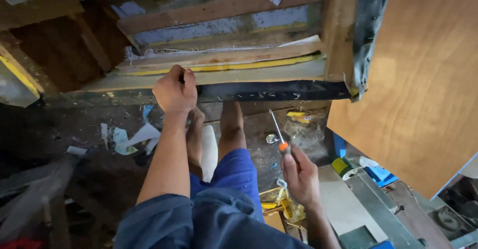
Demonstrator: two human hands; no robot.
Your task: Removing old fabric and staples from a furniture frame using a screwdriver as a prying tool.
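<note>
The left hand (pixel 175 91) is gripping the black fabric edge (pixel 269 91) of the upturned wooden frame (pixel 338 35), fingers clenched on it. The right hand (pixel 300 176) is holding a screwdriver (pixel 278 129), fingers wrapped round its orange handle, shaft pointing up toward the fabric edge.

Two hands (pixel 175 91), one screwdriver (pixel 277 128) (apparently)

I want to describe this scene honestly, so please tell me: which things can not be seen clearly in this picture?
- Head view: the left hand closes on the black strip of the wooden frame; its fingertips are hidden behind the hand.
- The screwdriver tip is too thin to tell its type.
- The right hand covers most of the orange handle.
- The yellow tool below is partly hidden by the leg.
</note>
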